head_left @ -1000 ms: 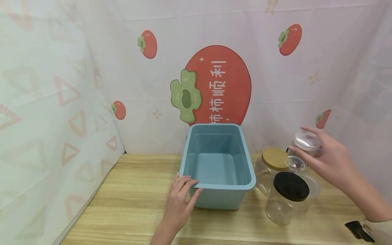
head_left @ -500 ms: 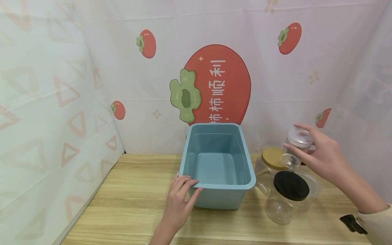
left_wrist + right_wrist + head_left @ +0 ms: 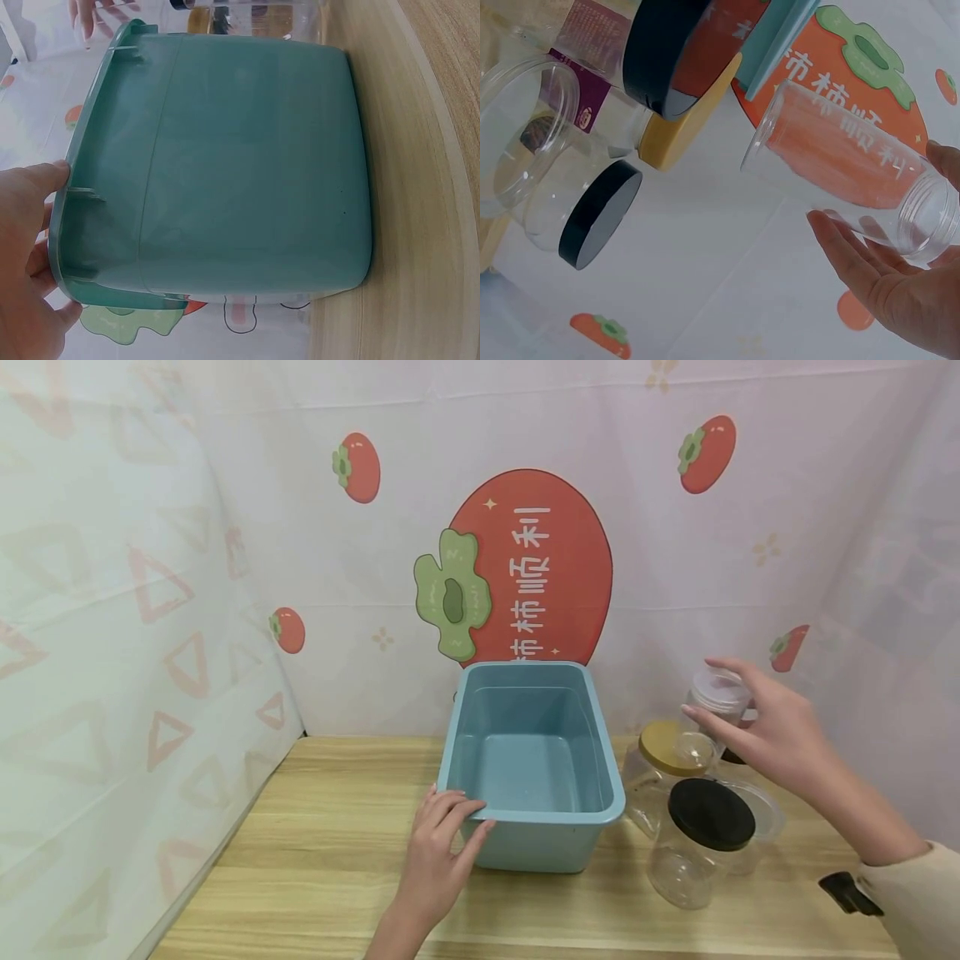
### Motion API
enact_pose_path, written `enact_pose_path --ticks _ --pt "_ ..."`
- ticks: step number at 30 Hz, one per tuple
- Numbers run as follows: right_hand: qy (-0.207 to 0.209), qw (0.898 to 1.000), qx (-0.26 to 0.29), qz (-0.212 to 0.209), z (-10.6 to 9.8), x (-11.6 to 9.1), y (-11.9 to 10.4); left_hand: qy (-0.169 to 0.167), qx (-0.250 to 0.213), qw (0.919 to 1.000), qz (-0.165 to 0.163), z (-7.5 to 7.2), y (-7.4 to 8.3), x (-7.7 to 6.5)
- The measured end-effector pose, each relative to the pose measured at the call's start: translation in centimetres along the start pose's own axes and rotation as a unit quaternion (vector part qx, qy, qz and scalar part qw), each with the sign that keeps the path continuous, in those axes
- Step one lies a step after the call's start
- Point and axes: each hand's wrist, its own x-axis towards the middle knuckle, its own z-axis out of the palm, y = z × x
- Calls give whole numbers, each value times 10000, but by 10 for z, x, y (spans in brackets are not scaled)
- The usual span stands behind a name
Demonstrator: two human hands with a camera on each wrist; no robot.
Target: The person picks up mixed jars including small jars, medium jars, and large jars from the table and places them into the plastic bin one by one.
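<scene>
My left hand (image 3: 435, 852) grips the near left corner of a blue plastic bin (image 3: 528, 818). In the left wrist view, fingers wrap over the bin's rim (image 3: 64, 206). On the right, my right hand (image 3: 787, 739) holds a clear jar (image 3: 832, 157) between thumb and fingers. That jar is raised and tilted, its threaded end toward the palm, overlapping a gold-lidded jar (image 3: 660, 747) in the head view. Below stand a black-lidded jar (image 3: 712, 814) and a clear round container (image 3: 761, 810). Another black lid (image 3: 600, 214) shows in the right wrist view.
The bin stands on a wooden table (image 3: 315, 852), its visible inside bare. A white cloth (image 3: 375, 693) with persimmon prints hangs behind, and another covers the left side. The standing jars crowd together right of the bin.
My right hand has carried the clear jar leftward and slightly up, toward the gold-lidded jar in the head view. The left hand stays at the bin's corner.
</scene>
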Motion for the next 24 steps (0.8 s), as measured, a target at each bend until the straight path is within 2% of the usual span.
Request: enact_pose_path --ticks 24 --pt "58 9990 59 -435 9 20 -14 38 3 10000 85 0 -1 0"
